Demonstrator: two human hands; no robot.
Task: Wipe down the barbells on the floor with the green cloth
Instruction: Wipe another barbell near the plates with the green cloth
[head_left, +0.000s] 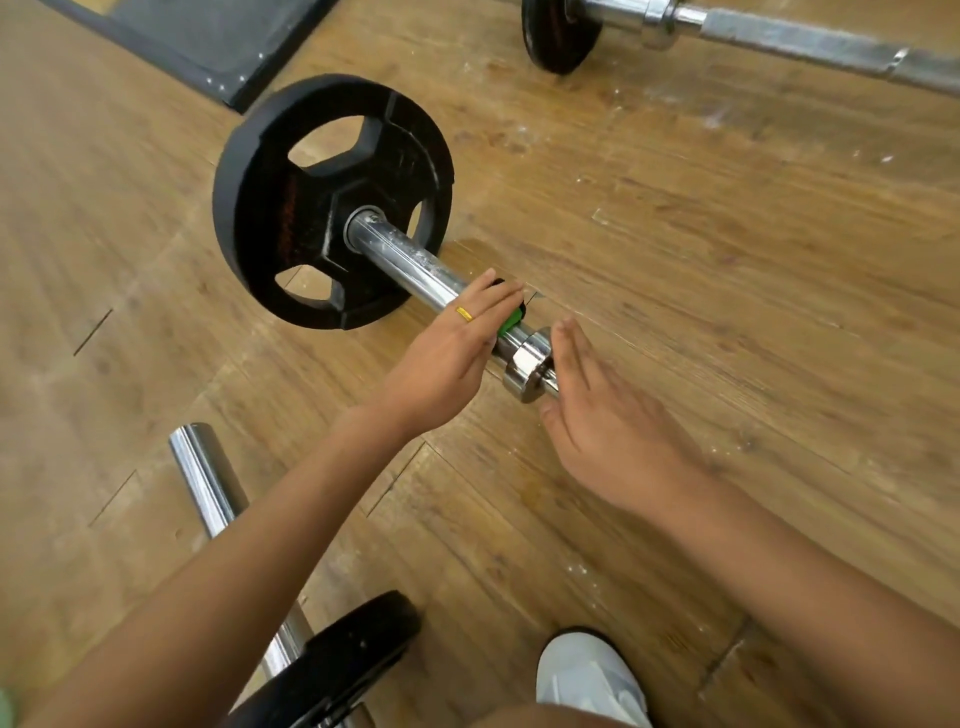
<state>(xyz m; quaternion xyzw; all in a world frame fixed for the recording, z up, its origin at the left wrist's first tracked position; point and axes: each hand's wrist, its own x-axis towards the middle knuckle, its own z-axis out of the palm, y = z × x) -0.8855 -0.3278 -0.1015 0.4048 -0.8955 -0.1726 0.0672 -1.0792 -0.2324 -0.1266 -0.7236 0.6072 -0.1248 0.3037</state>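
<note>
In the head view, our left hand (457, 353) presses the green cloth (511, 322) with straight fingers on the barbell (415, 270) sleeve to rub it. Our right hand (597, 410), open and flat, waits beside the bar's end, probably against rolling.

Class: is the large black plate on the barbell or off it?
On. The chrome sleeve runs through the centre hole of the black plate, which stands upright.
</note>
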